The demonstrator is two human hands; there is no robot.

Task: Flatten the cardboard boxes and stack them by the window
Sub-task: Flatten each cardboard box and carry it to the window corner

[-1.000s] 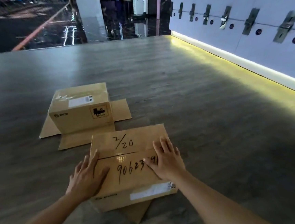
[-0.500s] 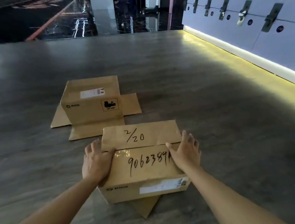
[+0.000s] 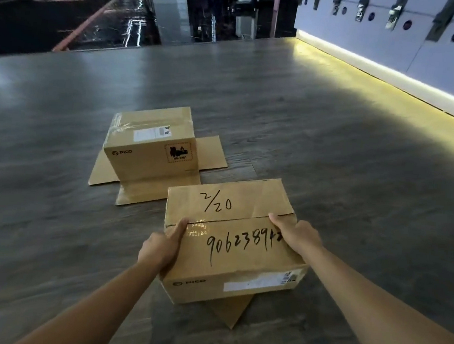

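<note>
Both hands clamp the near PICO cardboard box (image 3: pixel 230 243) on the wood-look floor (image 3: pixel 331 153): left hand (image 3: pixel 163 248) and right hand (image 3: pixel 296 234) grip opposite sides, thumbs on top. Flattening looks barely begun; next, lift and collapse it. The second PICO box (image 3: pixel 151 146) sits just beyond, its 3 visible flaps splayed.

Far box (image 3: pixel 151 148) ahead-left (flaps splayed), floor (image 3: pixel 331 153) open rightward

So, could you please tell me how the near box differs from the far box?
The near box bears handwritten numbers; the far box has only printed labels. The left hand and right hand grip the near box; nothing touches the far box. Both are brown, unflattened, with flaps splayed on the floor.
</note>
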